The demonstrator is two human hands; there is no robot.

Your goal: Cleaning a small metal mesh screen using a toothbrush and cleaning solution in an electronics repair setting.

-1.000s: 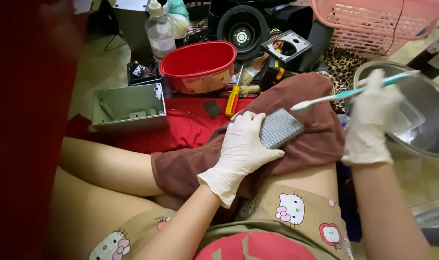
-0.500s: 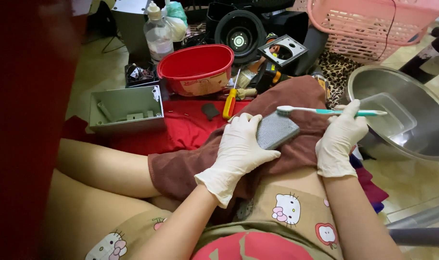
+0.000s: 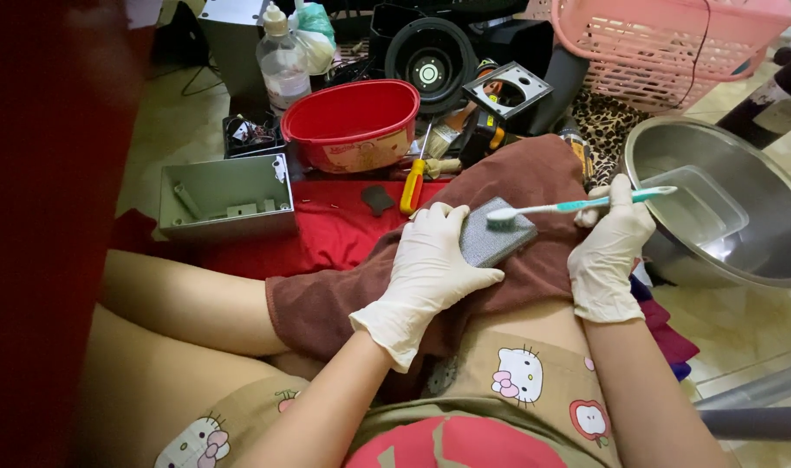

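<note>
Cluttered floor, brown towel (image 3: 517,260) over lap. Left hand (image 3: 430,260) fingers pressed down on flat grey rectangular block (image 3: 497,236); right hand (image 3: 608,247) fingers pinched turquoise-handled toothbrush (image 3: 577,205), brought from steel bowl (image 3: 759,260), bristles now on block.

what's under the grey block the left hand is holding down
A brown towel lies under the grey block, spread over the person's lap. The left hand covers the block's near side, so that contact is hidden. The toothbrush bristles rest on top.
</note>
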